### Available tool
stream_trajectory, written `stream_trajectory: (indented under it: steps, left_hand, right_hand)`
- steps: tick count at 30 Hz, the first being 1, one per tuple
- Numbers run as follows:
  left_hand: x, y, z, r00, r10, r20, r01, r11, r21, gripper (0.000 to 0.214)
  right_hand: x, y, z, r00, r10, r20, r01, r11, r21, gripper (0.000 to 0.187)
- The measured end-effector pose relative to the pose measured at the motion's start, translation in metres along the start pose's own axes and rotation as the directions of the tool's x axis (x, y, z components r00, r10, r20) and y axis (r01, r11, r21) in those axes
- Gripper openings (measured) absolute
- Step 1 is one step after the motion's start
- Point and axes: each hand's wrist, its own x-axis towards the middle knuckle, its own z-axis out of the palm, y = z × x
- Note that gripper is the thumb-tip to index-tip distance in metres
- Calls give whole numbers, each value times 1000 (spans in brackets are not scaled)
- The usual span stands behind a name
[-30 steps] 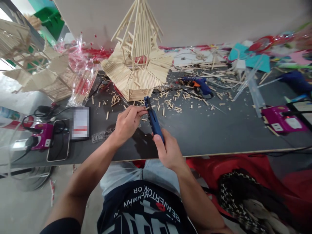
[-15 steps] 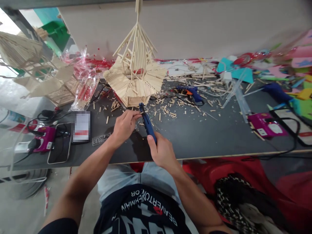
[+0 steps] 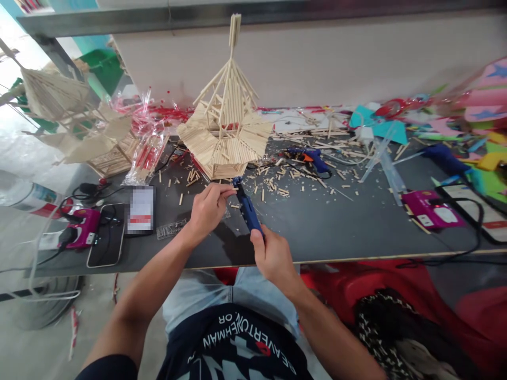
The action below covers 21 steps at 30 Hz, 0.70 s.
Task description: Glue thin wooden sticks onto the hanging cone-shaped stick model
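Two closed hands: left hand (image 3: 206,209) on a small stick (image 3: 230,191), right hand (image 3: 274,258) around a blue-handled tool (image 3: 246,209).

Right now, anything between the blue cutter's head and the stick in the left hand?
Nothing visible. The left hand pinches the stick right at the head of the blue cutter, gripped by the right hand. Loose offcuts lie on the table beyond.

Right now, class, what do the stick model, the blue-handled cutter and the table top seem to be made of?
Stick model: pale, matt slivers, likely bare wood or bamboo. Blue-handled cutter: blue grips, probably plastic; dark head, probably metal. Table top: matt dark-grey face over a pale edge, likely laminated board.
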Motion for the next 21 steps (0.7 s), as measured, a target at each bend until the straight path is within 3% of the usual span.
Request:
stream_trajectory:
  steps: [5,10,12,14,16,18,21]
  left_hand:
    - [5,-3,-7,998,-16,-54,14,999,-31,14]
    - [5,-1,-7,999,-21,-28,19,997,-68,12]
    - [4,0,-8,1000,-4,26,7,996,-83,19]
    - [4,1,-10,982,54,182,-41,996,-75,26]
    - [6,2,-13,901,130,413,-128,991,-34,27]
    - [9,5,-16,777,173,606,-223,975,6,23]
    - [20,13,-18,662,193,724,-288,958,8,22]
  right_hand:
    - [-4,20,-16,999,-2,-32,0,997,-71,60]
    - [-1,52,-31,986,-63,-153,-8,904,-428,60]
    - [2,63,-36,980,-86,-179,-28,832,-554,59]
    - [6,73,-42,980,-67,-188,-71,765,-640,59]
    - [9,79,-47,980,-31,-196,-115,715,-690,59]
    - [10,81,-50,980,-13,-199,-134,694,-707,61]
    - [9,82,-47,979,-24,-200,-123,714,-689,69]
